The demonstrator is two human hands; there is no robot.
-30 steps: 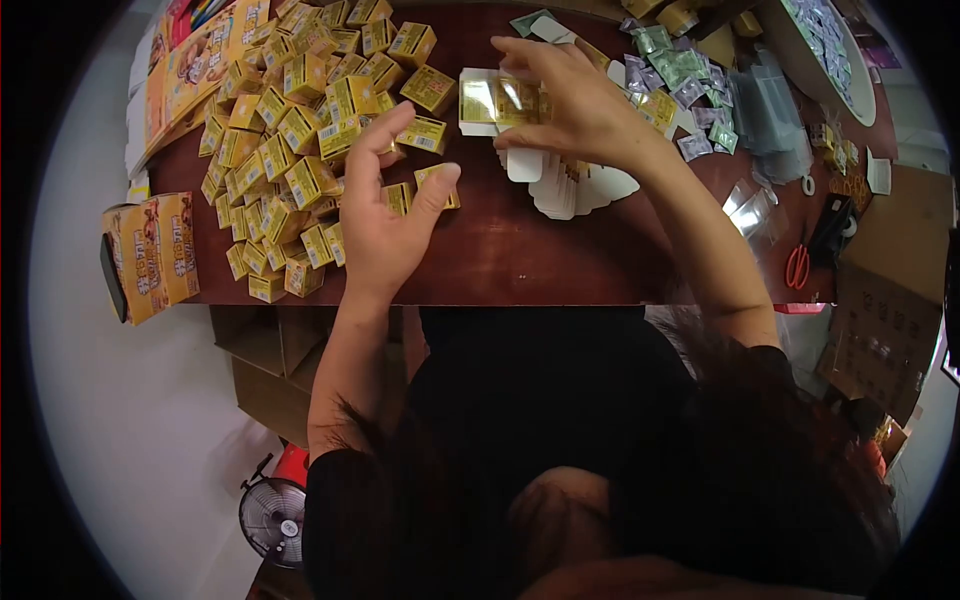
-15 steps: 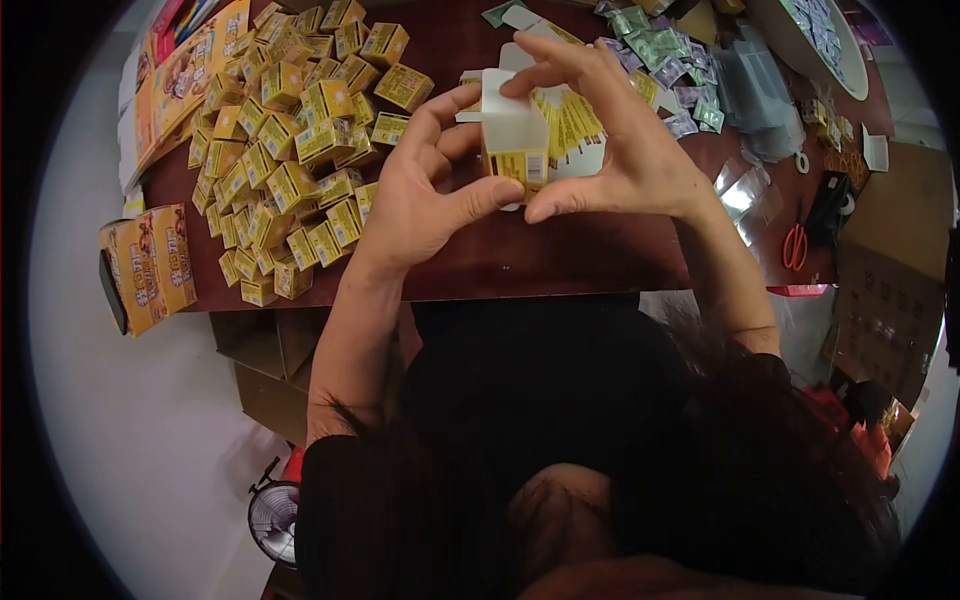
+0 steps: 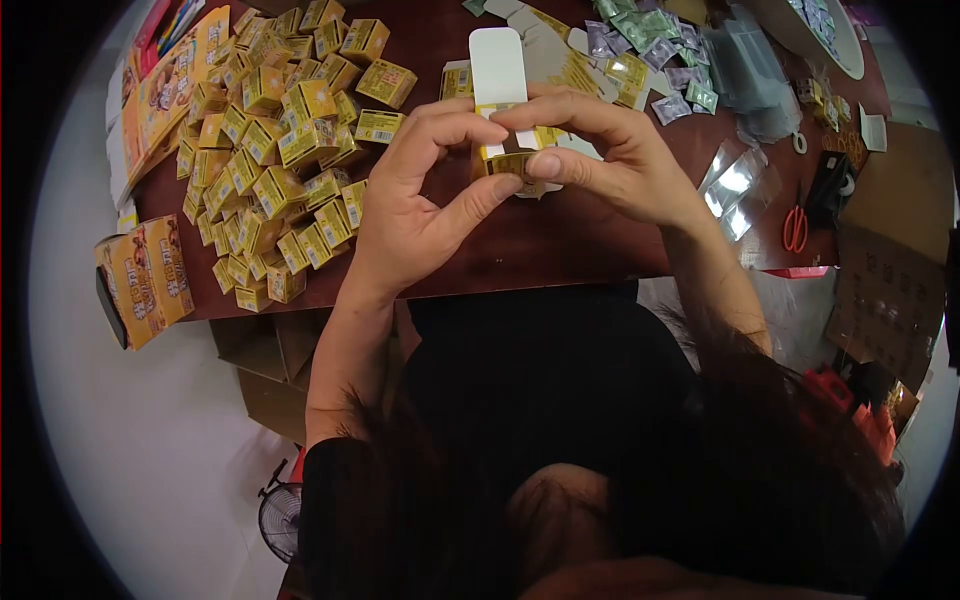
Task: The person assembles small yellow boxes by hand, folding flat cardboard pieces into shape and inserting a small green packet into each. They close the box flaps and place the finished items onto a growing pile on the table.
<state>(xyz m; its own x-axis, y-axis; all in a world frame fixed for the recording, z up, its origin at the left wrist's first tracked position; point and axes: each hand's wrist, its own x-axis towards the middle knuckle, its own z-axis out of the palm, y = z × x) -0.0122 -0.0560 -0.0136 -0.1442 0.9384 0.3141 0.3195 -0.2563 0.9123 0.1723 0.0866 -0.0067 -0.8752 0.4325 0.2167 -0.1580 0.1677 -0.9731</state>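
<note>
Both my hands hold a small yellow box (image 3: 497,68) above the table, its long white flap standing up and its top open. My left hand (image 3: 425,175) closes on the box's left side, thumb at the front and index finger at the opening. Around the right side curls my right hand (image 3: 615,155), its thumb pressed against the front panel. The inside of the box is mostly hidden by my fingers. Behind my hands lie flat yellow-and-white cartons (image 3: 570,65), partly covered by the right hand.
A heap of small yellow boxes (image 3: 265,150) covers the table's left part. Green and purple sachets (image 3: 660,45) lie at the back right, beside clear plastic sleeves (image 3: 755,85). Orange-handled scissors (image 3: 795,228) lie at the right. An orange printed box (image 3: 150,280) is at the left edge.
The box has tipped so its opening shows, and its white flap now points up and away. My right hand has come down from above, its fingers closing round the box's side.
</note>
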